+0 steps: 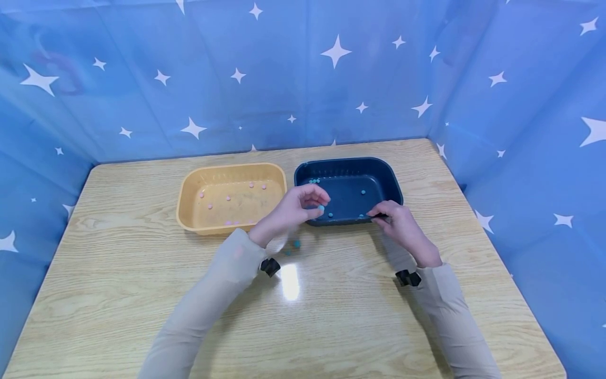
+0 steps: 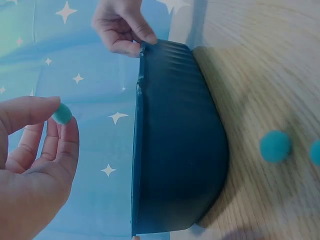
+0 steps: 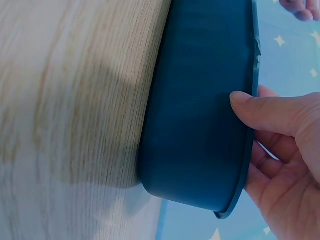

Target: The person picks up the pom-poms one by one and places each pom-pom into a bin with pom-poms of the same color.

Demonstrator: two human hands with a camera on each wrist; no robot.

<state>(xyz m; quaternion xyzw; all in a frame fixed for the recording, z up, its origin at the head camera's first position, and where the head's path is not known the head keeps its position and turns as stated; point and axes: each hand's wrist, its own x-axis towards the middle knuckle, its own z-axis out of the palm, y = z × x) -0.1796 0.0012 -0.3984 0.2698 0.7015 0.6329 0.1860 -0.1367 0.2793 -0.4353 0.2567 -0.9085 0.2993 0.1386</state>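
While pinching a teal ball (image 2: 62,114) between thumb and finger of the left grip (image 1: 300,205), above rim height by the navy tray's (image 1: 344,200) near left corner, holding that tray's near rim in the right grip (image 1: 401,225). Probably at the dropping-in step; calls for steadying over the tray, then loosening the pinch. Around: wood-grain desk (image 1: 331,326), loose teal balls (image 1: 296,243) in front, tan tray (image 1: 187,205) alongside, starry blue curtain (image 1: 274,58) beyond.

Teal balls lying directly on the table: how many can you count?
2: one teal ball nearer the dark blue tray, another teal ball slightly farther out, both on the tray's near side. The left sleeve may hide more.
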